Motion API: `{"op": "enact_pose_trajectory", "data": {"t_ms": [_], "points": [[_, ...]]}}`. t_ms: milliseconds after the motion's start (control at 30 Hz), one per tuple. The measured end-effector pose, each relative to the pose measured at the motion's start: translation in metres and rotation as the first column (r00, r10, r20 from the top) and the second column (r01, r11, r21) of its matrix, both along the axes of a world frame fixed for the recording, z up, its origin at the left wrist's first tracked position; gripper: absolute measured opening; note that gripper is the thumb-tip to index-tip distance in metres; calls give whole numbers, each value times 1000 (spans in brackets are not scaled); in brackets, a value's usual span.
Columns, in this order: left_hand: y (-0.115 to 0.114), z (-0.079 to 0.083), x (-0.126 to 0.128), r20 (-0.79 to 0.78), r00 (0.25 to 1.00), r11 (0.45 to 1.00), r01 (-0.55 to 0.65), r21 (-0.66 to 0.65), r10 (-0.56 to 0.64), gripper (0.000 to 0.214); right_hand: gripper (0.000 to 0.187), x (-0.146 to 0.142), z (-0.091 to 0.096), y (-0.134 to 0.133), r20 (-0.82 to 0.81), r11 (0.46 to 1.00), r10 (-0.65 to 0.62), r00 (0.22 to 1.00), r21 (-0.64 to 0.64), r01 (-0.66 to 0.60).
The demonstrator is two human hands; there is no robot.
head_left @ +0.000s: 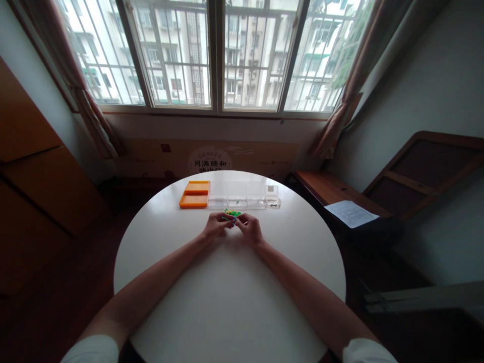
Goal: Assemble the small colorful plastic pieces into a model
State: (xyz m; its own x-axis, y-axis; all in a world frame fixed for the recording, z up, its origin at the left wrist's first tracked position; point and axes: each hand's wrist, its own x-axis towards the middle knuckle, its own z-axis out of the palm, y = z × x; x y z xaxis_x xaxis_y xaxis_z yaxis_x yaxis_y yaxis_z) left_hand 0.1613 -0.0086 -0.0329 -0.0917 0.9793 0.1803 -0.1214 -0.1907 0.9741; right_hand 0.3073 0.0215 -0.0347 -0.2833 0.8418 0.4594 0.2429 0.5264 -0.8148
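Note:
My left hand [219, 223] and my right hand [248, 227] meet over the white round table [230, 302], fingertips nearly touching. The fingers of both are closed in a pinch. A tiny blue piece [235, 219] shows between them, at the tips of my right fingers. What my left fingers hold is too small and partly hidden. Just beyond the fingertips lies a small heap of green and yellow pieces [233, 213], partly covered by my hands.
Behind the heap stand an orange tray [194, 205] with its lid raised, a row of clear lidded boxes [237, 204] with a few small bits inside, and a smaller clear box [273, 203]. To the right, a paper sheet [351, 214] lies by a wooden bench [327, 187].

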Motion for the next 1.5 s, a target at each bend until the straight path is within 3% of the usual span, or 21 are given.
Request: {"op": "enact_pose_trajectory", "data": {"t_ms": [633, 1000, 1500], "points": [[3, -2, -4, 19, 1000, 1000, -20, -10, 20, 40, 20, -1, 0, 2, -25, 1000, -1, 1000, -26, 0], [-3, 6, -2, 16, 1000, 1000, -21, -18, 21, 38, 24, -1, 1, 0, -26, 1000, 14, 1000, -14, -15], [-1, 3, -1, 34, 999, 1000, -18, 4, 18, 32, 25, -1, 3, -1, -39, 999, 32, 999, -26, -33]]}}
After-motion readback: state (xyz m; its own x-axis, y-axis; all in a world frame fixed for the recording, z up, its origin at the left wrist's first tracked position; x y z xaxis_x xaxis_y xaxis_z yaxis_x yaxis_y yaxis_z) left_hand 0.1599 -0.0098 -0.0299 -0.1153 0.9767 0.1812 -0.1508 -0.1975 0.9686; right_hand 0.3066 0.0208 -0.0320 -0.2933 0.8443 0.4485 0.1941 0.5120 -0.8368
